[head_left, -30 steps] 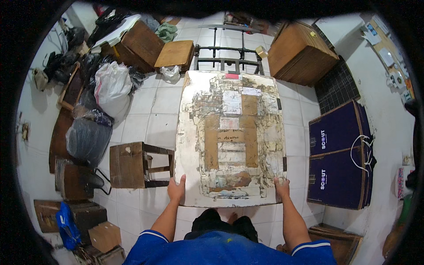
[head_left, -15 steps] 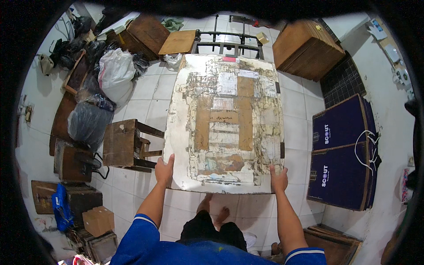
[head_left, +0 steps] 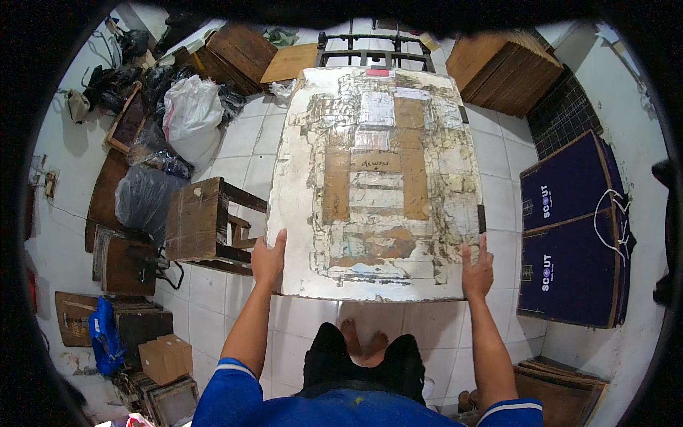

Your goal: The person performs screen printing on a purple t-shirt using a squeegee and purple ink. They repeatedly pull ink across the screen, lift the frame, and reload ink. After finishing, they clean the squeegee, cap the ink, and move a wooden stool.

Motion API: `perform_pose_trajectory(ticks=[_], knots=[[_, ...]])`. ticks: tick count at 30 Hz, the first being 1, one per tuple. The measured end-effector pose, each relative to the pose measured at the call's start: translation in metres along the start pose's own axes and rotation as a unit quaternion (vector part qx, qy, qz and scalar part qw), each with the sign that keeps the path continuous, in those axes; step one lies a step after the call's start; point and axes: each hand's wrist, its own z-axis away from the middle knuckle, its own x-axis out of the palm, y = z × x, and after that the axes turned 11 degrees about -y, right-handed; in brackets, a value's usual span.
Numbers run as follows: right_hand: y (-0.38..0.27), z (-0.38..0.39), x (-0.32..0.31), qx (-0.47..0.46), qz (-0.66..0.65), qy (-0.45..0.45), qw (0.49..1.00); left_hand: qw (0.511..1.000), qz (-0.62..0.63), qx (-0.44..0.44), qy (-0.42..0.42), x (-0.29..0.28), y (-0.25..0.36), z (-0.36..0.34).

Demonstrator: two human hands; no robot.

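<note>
A large, worn white tabletop-like board [head_left: 299,213], patched with peeling paper and strips of brown tape, stretches out in front of me. Its underside and any legs are hidden. My left hand [head_left: 268,262] grips the left edge close to the near corner, thumb on top and the other fingers out of sight at the side. At the near right corner my right hand [head_left: 477,270] holds the opposite edge, with one finger pointing forward along it.
A wooden stool [head_left: 196,219] lies on its side left of the board. Bags [head_left: 192,117] crowd the left wall. A black metal frame [head_left: 373,59] is beyond the far edge. Wooden panels [head_left: 505,71] and dark blue folded panels [head_left: 573,228] stand on the right.
The board's right side has shifted right and its far edge appears farther away. My right hand has moved right with it, its finger now extended. My feet have come side by side.
</note>
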Motion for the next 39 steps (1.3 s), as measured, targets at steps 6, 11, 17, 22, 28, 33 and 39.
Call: perform_pose_trajectory(ticks=[6,11,17,22,28,33,39], knots=[[0.008,0.002,0.005,-0.03,-0.006,0.013,0.999,0.994,0.028,0.103,0.016,0.003,-0.014,-0.001],[0.029,-0.003,0.015,-0.162,-0.074,0.07,0.981,0.97,-0.034,0.23,0.068,0.013,-0.033,0.012],[0.04,-0.002,0.024,-0.198,-0.015,0.121,0.973,0.935,-0.106,0.332,0.066,0.014,-0.05,-0.005],[0.035,-0.004,0.024,-0.175,-0.014,0.093,0.98,0.921,-0.147,0.358,0.044,0.008,-0.052,-0.028],[0.039,-0.011,0.024,-0.192,0.037,0.098,0.976,0.907,-0.16,0.381,0.077,0.008,-0.054,-0.033],[0.045,-0.012,0.021,-0.225,0.03,0.091,0.97,0.93,-0.171,0.325,0.011,0.003,-0.048,-0.021],[0.049,-0.004,0.015,-0.251,0.009,0.085,0.964,0.906,-0.177,0.377,0.072,0.002,-0.053,-0.009]])
